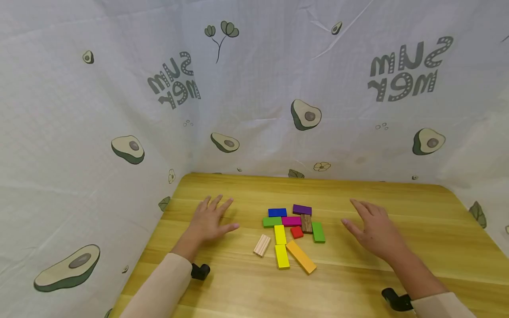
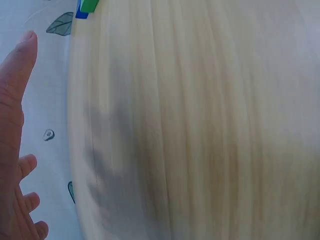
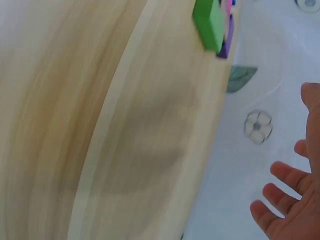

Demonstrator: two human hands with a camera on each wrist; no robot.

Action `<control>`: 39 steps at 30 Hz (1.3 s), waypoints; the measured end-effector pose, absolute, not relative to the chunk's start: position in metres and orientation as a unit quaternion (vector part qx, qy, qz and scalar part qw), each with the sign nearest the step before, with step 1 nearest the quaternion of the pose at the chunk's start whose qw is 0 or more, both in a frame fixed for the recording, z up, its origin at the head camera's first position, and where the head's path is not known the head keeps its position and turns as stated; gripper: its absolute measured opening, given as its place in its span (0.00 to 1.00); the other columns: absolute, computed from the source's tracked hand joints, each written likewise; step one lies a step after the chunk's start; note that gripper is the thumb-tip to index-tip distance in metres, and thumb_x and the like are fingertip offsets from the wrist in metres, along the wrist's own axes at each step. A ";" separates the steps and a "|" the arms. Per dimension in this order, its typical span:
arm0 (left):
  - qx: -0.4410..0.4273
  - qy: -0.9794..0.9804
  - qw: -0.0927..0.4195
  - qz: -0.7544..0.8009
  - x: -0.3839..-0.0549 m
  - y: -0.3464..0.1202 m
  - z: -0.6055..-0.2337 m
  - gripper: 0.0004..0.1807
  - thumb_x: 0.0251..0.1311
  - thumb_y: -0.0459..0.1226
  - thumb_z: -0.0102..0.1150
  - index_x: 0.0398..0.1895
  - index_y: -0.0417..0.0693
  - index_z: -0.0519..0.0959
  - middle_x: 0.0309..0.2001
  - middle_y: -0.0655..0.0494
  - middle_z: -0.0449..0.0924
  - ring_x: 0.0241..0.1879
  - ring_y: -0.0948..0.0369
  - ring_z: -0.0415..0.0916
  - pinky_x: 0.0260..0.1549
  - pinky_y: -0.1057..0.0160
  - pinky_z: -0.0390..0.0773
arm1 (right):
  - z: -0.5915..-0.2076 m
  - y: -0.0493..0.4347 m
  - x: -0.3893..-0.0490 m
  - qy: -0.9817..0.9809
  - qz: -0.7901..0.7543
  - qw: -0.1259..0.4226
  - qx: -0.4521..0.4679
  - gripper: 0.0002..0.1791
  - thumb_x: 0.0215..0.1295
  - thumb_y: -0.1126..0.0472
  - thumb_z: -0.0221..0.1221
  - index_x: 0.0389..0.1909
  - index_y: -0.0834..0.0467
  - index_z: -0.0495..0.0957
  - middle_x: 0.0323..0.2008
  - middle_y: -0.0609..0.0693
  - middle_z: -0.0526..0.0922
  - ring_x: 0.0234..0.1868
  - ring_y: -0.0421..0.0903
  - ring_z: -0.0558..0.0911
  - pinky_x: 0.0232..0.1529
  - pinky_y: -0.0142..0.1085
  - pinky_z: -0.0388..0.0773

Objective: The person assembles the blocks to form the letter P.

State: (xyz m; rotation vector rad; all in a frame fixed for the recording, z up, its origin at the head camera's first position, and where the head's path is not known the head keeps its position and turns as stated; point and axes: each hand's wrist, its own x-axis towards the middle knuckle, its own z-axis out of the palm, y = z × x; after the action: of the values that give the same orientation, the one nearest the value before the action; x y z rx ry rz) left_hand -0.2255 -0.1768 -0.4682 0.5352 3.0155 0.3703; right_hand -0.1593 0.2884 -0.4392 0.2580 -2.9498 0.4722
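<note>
Several flat coloured wooden blocks lie grouped mid-table: a blue block, a purple block, a magenta block, a dark brown block, a small red block and a long orange block. Two yellow blocks line up end to end. One green block is at the group's left, another green block at its right. Nearest my left hand is a pale striped wood block. That hand holds nothing, its fingers spread. My right hand, also holding nothing, extends its fingers right of the group.
The wood-grain table has rounded far corners. A white cloth printed with avocados and lettering hangs behind it and at the sides. Black wrist mounts show beside both forearms.
</note>
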 end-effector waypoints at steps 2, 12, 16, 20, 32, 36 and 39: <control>0.185 0.974 0.027 0.126 -0.224 -0.173 -0.467 0.46 0.63 0.71 0.52 0.81 0.67 0.56 0.82 0.47 0.52 0.80 0.35 0.47 0.75 0.31 0.52 | -0.435 0.276 -0.158 -0.979 0.165 0.069 0.095 0.41 0.73 0.43 0.59 0.76 0.65 0.61 0.66 0.73 0.68 0.65 0.76 0.64 0.60 0.75 0.66; 0.224 0.965 0.010 0.137 -0.216 -0.152 -0.459 0.44 0.64 0.68 0.55 0.80 0.66 0.60 0.77 0.47 0.63 0.73 0.40 0.62 0.69 0.36 0.67 | -0.430 0.240 -0.154 -0.969 0.182 0.080 0.145 0.35 0.71 0.46 0.63 0.72 0.59 0.68 0.61 0.67 0.75 0.62 0.69 0.70 0.57 0.70 0.73; 0.239 0.959 0.022 0.153 -0.211 -0.145 -0.455 0.43 0.64 0.67 0.55 0.80 0.66 0.60 0.75 0.48 0.65 0.72 0.43 0.63 0.67 0.38 0.70 | -0.432 0.229 -0.151 -0.967 0.184 0.081 0.155 0.34 0.69 0.47 0.65 0.70 0.57 0.71 0.58 0.63 0.78 0.59 0.65 0.73 0.55 0.66 0.77; 0.251 0.950 0.056 0.179 -0.207 -0.138 -0.455 0.42 0.65 0.67 0.55 0.79 0.66 0.61 0.74 0.52 0.67 0.71 0.46 0.62 0.65 0.40 0.74 | -0.434 0.217 -0.147 -0.966 0.173 0.084 0.175 0.30 0.66 0.47 0.68 0.64 0.57 0.78 0.53 0.57 0.82 0.55 0.60 0.78 0.54 0.59 0.81; 0.296 0.935 0.108 0.160 -0.192 -0.117 -0.469 0.29 0.68 0.61 0.58 0.71 0.70 0.73 0.55 0.59 0.79 0.51 0.61 0.72 0.54 0.58 0.80 | -0.464 0.174 -0.137 -0.963 0.192 -0.051 0.184 0.29 0.55 0.36 0.72 0.56 0.44 0.84 0.46 0.43 0.80 0.45 0.41 0.69 0.44 0.38 0.75; 0.314 0.931 0.105 0.151 -0.188 -0.112 -0.475 0.24 0.68 0.58 0.59 0.67 0.73 0.78 0.47 0.61 0.78 0.43 0.65 0.67 0.43 0.67 0.76 | -0.472 0.167 -0.135 -0.959 0.196 -0.092 0.183 0.32 0.52 0.33 0.72 0.56 0.43 0.84 0.43 0.41 0.76 0.44 0.41 0.66 0.40 0.35 0.69; 0.323 0.930 0.103 0.143 -0.187 -0.109 -0.481 0.22 0.68 0.58 0.60 0.64 0.73 0.80 0.41 0.62 0.75 0.39 0.66 0.64 0.38 0.70 0.71 | -0.476 0.165 -0.135 -0.956 0.196 -0.093 0.195 0.33 0.51 0.33 0.73 0.56 0.43 0.83 0.40 0.41 0.73 0.43 0.42 0.65 0.39 0.35 0.66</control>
State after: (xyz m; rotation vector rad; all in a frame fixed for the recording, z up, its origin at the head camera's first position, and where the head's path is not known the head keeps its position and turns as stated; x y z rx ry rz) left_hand -0.1875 -0.1092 -0.4805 0.9531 2.7435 0.4216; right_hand -0.1351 0.1654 -0.4760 0.6533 -3.1965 0.6551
